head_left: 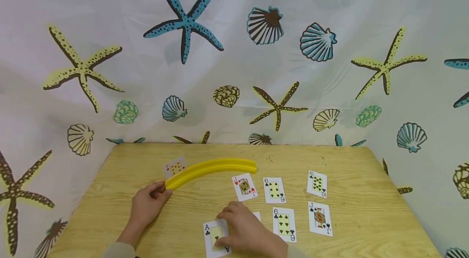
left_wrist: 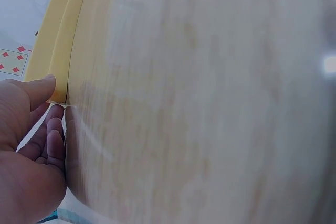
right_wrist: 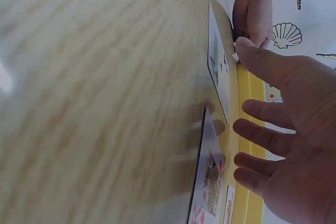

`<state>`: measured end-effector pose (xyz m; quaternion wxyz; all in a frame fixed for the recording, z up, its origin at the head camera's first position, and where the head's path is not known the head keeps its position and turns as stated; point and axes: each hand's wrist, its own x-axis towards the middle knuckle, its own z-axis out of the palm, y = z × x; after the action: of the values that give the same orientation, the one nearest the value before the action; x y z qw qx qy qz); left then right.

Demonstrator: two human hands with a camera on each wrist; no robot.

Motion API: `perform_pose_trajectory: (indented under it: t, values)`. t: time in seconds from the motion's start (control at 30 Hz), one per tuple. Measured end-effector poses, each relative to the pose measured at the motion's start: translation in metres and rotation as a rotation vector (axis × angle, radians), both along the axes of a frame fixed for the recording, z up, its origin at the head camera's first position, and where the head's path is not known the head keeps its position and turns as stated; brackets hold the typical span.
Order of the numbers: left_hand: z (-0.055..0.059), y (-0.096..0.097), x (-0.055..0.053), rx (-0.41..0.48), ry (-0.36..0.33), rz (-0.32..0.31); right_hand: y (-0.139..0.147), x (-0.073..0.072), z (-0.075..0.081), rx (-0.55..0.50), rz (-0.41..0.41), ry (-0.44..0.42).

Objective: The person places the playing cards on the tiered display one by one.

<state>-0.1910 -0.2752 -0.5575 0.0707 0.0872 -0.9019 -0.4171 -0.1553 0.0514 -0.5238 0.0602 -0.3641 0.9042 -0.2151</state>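
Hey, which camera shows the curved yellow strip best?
The head view: it shows nearly the whole arc of the curved yellow strip. The left wrist view catches only one end section, cut off at the top; the right wrist view shows a partly covered length, cut off at the bottom.

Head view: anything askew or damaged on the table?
No damage stands out. The seven of diamonds sits tilted by the left end of the yellow strip, lower part hidden; slotted in or behind, can't tell. The jack of hearts lies angled beside the straighter, farther six.
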Motion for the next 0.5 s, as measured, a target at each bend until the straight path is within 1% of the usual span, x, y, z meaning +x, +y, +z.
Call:
perform_pose_trajectory:
  t: [0.17, 0.37, 0.5]
  values:
    - [-0.0014, 0.0001, 0.0003, 0.002, 0.005, 0.004, 0.0056, 0.0043, -0.0026, 0.005, 0.014, 0.007]
    - [-0.0015, 0.0001, -0.0001, 0.002, 0.010, 0.003, 0.0084, 0.0053, -0.0061, 0.018, 0.036, 0.067]
    - [-0.0016, 0.0001, -0.0003, 0.004, 0.005, -0.001, 0.0090, 0.0052, -0.0082, 0.034, 0.038, 0.084]
